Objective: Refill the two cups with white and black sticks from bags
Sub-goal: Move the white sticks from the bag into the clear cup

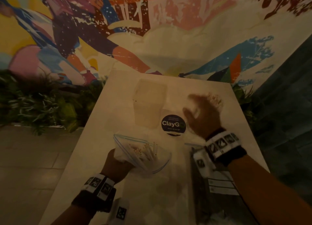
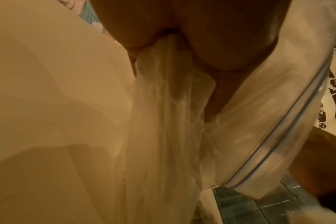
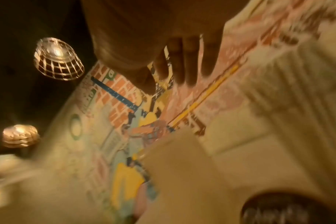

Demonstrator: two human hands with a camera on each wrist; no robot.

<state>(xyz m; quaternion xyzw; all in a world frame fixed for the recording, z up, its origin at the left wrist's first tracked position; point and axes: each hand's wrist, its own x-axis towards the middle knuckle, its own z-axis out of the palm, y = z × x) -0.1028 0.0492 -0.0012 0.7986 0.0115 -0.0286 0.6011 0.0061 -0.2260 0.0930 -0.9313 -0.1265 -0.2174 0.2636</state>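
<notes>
Two hands: both over the white surface (image 1: pixel 101 131).
Left hand (image 1: pixel 116 164): fingers curled round the clear zip-top plastic bag (image 1: pixel 160 158).
White sticks (image 1: pixel 143 150): inside that bag, just beside the left hand.
Right hand (image 1: pixel 204 116): blurred beside the translucent rectangular container (image 1: pixel 150 103); its grip cannot be told.

A round dark-blue sticker (image 1: pixel 173 124) on the white tabletop (image 1: pixel 104 123) reads "ClayG" in large white letters followed by a dim green round letter. The small lines above and below are too fine to read, and in the right wrist view the same sticker (image 3: pixel 290 210) is only a blur of pale letters. A white printed label (image 1: pixel 221 185) on the dark bag (image 1: pixel 200 199) at the table's right side carries print too small to read, and the white wristbands (image 1: pixel 221 142) bear black-and-white square code markers, not words.
</notes>
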